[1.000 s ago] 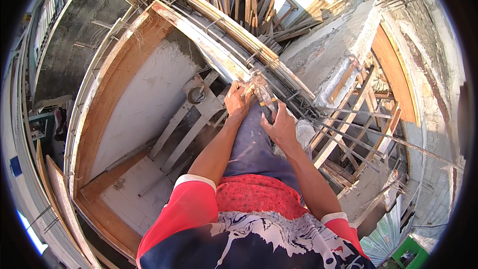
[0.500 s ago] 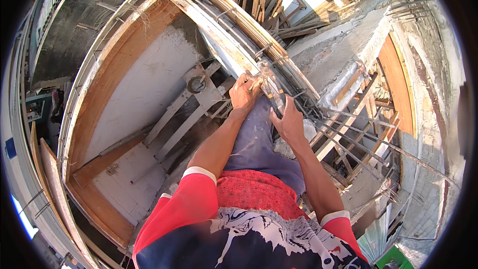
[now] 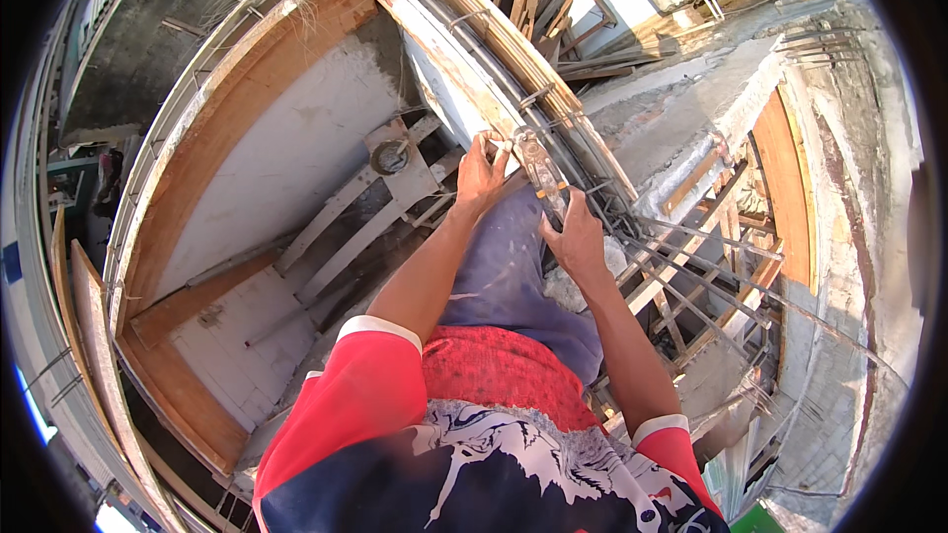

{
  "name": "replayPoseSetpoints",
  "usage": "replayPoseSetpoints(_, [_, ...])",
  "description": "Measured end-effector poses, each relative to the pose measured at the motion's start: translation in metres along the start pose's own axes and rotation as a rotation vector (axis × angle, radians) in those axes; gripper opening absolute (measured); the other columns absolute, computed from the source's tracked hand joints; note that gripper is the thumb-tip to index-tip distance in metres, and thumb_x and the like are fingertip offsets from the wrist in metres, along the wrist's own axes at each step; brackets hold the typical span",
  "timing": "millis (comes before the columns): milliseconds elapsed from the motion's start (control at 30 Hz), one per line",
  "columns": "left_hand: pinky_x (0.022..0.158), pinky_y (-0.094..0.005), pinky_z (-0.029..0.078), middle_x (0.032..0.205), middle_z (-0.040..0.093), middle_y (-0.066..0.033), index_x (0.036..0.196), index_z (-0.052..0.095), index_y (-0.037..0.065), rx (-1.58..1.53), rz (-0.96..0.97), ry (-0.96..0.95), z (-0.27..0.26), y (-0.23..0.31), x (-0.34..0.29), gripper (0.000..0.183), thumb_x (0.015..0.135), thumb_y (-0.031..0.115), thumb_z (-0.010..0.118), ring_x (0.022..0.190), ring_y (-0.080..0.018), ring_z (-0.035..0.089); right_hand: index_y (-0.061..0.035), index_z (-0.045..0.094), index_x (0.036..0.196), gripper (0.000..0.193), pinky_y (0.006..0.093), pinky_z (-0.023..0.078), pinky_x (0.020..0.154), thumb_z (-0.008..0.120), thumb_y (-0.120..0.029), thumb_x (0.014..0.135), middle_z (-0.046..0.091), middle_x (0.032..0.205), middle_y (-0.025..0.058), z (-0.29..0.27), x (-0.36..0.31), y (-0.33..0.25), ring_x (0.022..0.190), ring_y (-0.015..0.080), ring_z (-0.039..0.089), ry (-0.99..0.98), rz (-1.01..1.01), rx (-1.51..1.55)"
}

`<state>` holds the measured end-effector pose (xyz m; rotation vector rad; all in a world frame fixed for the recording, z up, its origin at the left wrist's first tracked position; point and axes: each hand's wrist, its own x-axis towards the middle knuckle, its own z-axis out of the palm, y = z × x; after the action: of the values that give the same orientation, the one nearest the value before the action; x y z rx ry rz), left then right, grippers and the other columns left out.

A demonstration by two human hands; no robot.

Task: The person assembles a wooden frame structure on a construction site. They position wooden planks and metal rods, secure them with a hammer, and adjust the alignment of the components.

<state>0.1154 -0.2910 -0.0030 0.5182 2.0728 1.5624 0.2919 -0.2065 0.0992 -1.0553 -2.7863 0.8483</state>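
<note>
Gripping the handles of a pair of pincers (image 3: pixel 541 170), the right hand (image 3: pixel 575 242) is clenched around the lower end of the tool, so its head sits up at the steel rods where they run along the formwork edge. The left hand (image 3: pixel 481 176) reaches to the same spot, fingertips pinched on what looks like a thin tie wire (image 3: pixel 501 144) just beside the tool's head; the wire itself is too fine to make out clearly. Both hands meet at 1 joint, the left steadying while the right holds the tool.

The reinforcement bars (image 3: pixel 691 276) are dark, ribbed and rust-toned, fanning out to the right over rough grey concrete (image 3: pixel 681 118). A curved wooden formwork board (image 3: pixel 296 49), orange-brown and splintered at its edge, bends around a pale plastered wall (image 3: pixel 286 163). Below the forearms lie dusty blue-grey trousers (image 3: pixel 509 281) and a red shirt sleeve (image 3: pixel 365 385).
</note>
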Motion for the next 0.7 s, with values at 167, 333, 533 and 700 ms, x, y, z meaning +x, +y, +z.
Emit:
replayPoseSetpoints(167, [0.071, -0.0297, 0.043, 0.076, 0.055, -0.0026, 0.104, 0.063, 0.001, -0.084, -0.062, -0.126, -0.011, -0.013, 0.002, 0.029, 0.104, 0.030, 0.063, 0.074, -0.0104, 0.046, 0.0037, 0.043, 0.128, 0.057, 0.0502, 0.057, 0.075, 0.076, -0.017, 0.087, 0.069, 0.096, 0.0274, -0.018, 0.007, -0.020, 0.082, 0.0469, 0.069, 0.172, -0.056, 0.141])
replayPoseSetpoints(333, [0.079, -0.0313, 0.046, 0.083, 0.060, -0.0028, 0.107, 0.066, 0.000, -0.072, -0.050, -0.193, -0.007, -0.015, -0.001, 0.033, 0.106, 0.033, 0.060, 0.081, -0.0118, 0.050, 0.0038, 0.045, 0.128, 0.057, 0.0451, 0.057, 0.069, 0.077, -0.018, 0.085, 0.070, 0.091, 0.0244, 0.001, -0.003, 0.001, 0.075, 0.0425, 0.071, 0.094, -0.058, 0.013])
replayPoseSetpoints(533, [0.081, -0.0322, 0.048, 0.084, 0.065, -0.0049, 0.109, 0.069, 0.001, -0.124, -0.058, -0.134, -0.017, -0.018, -0.001, 0.033, 0.105, 0.033, 0.061, 0.083, -0.0118, 0.052, 0.0043, 0.045, 0.125, 0.055, 0.0463, 0.056, 0.073, 0.077, -0.017, 0.086, 0.069, 0.096, 0.0271, -0.029, 0.002, -0.044, 0.081, 0.0438, 0.070, 0.161, 0.039, 0.309])
replayPoseSetpoints(700, [0.080, -0.0331, 0.048, 0.084, 0.065, -0.0066, 0.108, 0.069, 0.001, -0.078, 0.019, -0.160, -0.003, -0.010, 0.006, 0.033, 0.105, 0.032, 0.062, 0.082, -0.0135, 0.054, 0.0029, 0.045, 0.126, 0.054, 0.0470, 0.056, 0.073, 0.077, -0.017, 0.087, 0.069, 0.099, 0.0259, 0.007, -0.004, 0.022, 0.081, 0.0448, 0.070, 0.081, 0.016, 0.040])
